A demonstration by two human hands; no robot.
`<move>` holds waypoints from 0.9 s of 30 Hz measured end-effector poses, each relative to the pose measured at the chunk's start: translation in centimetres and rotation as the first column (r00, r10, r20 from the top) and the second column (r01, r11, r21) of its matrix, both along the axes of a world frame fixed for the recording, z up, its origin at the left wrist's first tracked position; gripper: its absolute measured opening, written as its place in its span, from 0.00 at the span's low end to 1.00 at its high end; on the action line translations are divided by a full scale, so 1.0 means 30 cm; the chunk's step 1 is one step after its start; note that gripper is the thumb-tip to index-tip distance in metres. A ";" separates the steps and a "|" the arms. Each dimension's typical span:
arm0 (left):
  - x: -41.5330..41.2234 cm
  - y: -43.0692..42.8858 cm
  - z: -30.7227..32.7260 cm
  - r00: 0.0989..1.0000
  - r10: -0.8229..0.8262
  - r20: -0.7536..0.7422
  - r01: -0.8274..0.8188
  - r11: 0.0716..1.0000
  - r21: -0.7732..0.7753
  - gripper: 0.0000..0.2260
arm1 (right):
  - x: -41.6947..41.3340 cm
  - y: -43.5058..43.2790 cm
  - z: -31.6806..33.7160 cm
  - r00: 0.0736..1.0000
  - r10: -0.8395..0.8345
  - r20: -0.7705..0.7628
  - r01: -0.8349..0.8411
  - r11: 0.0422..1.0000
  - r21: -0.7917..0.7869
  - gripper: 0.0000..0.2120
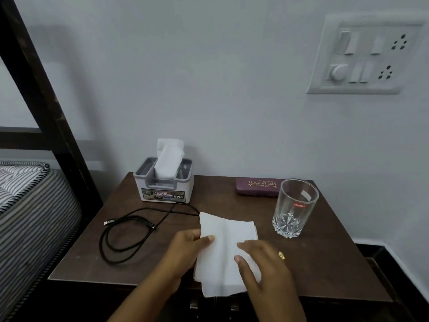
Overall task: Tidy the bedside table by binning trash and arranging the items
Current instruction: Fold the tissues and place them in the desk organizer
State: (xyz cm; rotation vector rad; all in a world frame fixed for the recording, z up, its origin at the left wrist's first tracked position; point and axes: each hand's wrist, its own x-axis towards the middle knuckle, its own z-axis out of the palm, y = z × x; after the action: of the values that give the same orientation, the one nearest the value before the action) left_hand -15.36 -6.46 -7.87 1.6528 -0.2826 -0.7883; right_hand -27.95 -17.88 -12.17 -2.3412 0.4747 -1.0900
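A white tissue sheet lies flat near the front of the dark wooden bedside table, its lower edge hanging over the front edge. My left hand grips the tissue's left edge between thumb and fingers. My right hand, with a gold ring on it, pinches the tissue's right side. A grey tissue box with a tissue sticking up stands at the back left. A black cable lies loosely coiled on the left. An empty clear glass stands upright at the right, in front of a maroon spectacle case.
A bed with a striped mattress and a dark frame sits close on the left. A switchboard is on the wall above right. Drawer handles show below the table's front edge.
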 end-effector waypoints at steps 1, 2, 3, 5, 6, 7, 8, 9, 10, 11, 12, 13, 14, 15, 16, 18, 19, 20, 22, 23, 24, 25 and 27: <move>-0.010 0.003 -0.005 1.000 0.003 0.009 -0.003 1.000 -0.029 0.07 | 0.010 0.012 0.020 0.999 0.028 0.031 -0.032 0.993 0.112 0.10; -0.017 0.003 -0.012 1.000 0.015 0.021 -0.014 0.999 -0.052 0.07 | 0.021 0.019 0.036 0.998 0.046 0.052 -0.056 0.973 0.223 0.08; -0.024 0.002 -0.020 0.999 0.034 0.029 -0.032 0.997 -0.070 0.06 | 0.031 0.019 0.050 0.997 0.055 0.061 -0.071 0.947 0.314 0.05; -0.029 -0.003 -0.032 0.996 0.084 0.038 -0.080 0.992 -0.096 0.07 | 0.046 0.004 0.070 0.996 0.047 0.076 -0.075 0.904 0.421 0.10; -0.028 -0.007 -0.036 0.993 0.112 0.041 -0.108 0.989 -0.105 0.08 | 0.052 -0.006 0.075 0.996 0.046 0.080 -0.078 0.880 0.469 0.13; -0.027 -0.011 -0.041 0.990 0.138 0.040 -0.133 0.984 -0.115 0.09 | 0.059 -0.008 0.082 0.995 0.057 0.085 -0.093 0.854 0.512 0.15; -0.029 -0.016 -0.045 0.987 0.157 0.031 -0.152 0.980 -0.127 0.10 | 0.066 -0.001 0.087 0.993 0.078 0.091 -0.115 0.830 0.546 0.15; -0.032 -0.021 -0.049 0.985 0.171 0.009 -0.168 0.975 -0.144 0.11 | 0.073 0.013 0.088 0.990 0.102 0.099 -0.141 0.813 0.565 0.14; -0.037 -0.024 -0.052 0.984 0.178 -0.027 -0.180 0.970 -0.166 0.11 | 0.079 0.031 0.085 0.986 0.120 0.115 -0.165 0.805 0.570 0.14; -0.040 -0.026 -0.054 0.981 0.180 -0.076 -0.192 0.963 -0.189 0.11 | 0.076 0.049 0.084 0.983 0.130 0.129 -0.180 0.810 0.558 0.12; -0.041 -0.026 -0.054 0.977 0.177 -0.120 -0.199 0.957 -0.209 0.11 | 0.068 0.062 0.083 0.981 0.137 0.135 -0.189 0.825 0.533 0.09; -0.038 -0.025 -0.053 0.975 0.168 -0.148 -0.198 0.955 -0.219 0.10 | 0.052 0.069 0.080 0.980 0.152 0.128 -0.196 0.851 0.487 0.09; -0.035 -0.020 -0.051 0.975 0.153 -0.161 -0.187 0.957 -0.222 0.08 | 0.030 0.069 0.071 0.979 0.180 0.099 -0.205 0.886 0.416 0.09; -0.030 -0.014 -0.050 0.975 0.139 -0.176 -0.176 0.960 -0.219 0.07 | 0.004 0.068 0.057 0.973 0.226 0.043 -0.227 0.915 0.333 0.11; -0.026 -0.008 -0.048 0.972 0.126 -0.197 -0.169 0.961 -0.220 0.08 | -0.023 0.069 0.041 0.962 0.272 -0.035 -0.254 0.932 0.257 0.16; -0.013 0.003 -0.049 0.965 0.105 -0.240 -0.160 0.961 -0.224 0.11 | -0.066 0.080 0.005 0.937 0.277 -0.212 -0.264 0.961 0.089 0.24; -0.009 0.007 -0.049 0.959 0.097 -0.265 -0.161 0.960 -0.230 0.12 | -0.073 0.088 -0.012 0.936 0.231 -0.265 -0.240 0.971 -0.004 0.23; -0.007 0.010 -0.049 0.951 0.091 -0.296 -0.168 0.955 -0.244 0.12 | -0.073 0.097 -0.026 0.941 0.186 -0.284 -0.213 0.975 -0.066 0.21; -0.007 0.016 -0.049 0.922 0.086 -0.377 -0.203 0.937 -0.283 0.12 | -0.061 0.115 -0.039 0.958 0.150 -0.244 -0.180 0.978 -0.107 0.14; -0.008 0.019 -0.048 0.911 0.083 -0.403 -0.216 0.931 -0.295 0.11 | -0.052 0.121 -0.040 0.968 0.140 -0.206 -0.166 0.980 -0.111 0.12; -0.010 0.024 -0.046 0.908 0.075 -0.411 -0.211 0.931 -0.296 0.11 | -0.045 0.123 -0.039 0.976 0.138 -0.166 -0.152 0.986 -0.074 0.09; -0.011 0.030 -0.045 0.911 0.064 -0.407 -0.196 0.936 -0.292 0.11 | -0.041 0.124 -0.034 0.983 0.138 -0.123 -0.138 0.990 0.011 0.08; -0.011 0.041 -0.048 0.917 0.045 -0.396 -0.168 0.945 -0.281 0.13 | -0.035 0.130 -0.016 0.991 0.132 -0.023 -0.121 0.959 0.257 0.05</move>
State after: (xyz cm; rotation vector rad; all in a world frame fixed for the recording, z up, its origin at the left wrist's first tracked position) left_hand -15.68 -5.22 -9.32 1.1770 -0.0309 -0.9152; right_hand -29.00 -13.99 -12.66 -2.1380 0.4447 -0.8687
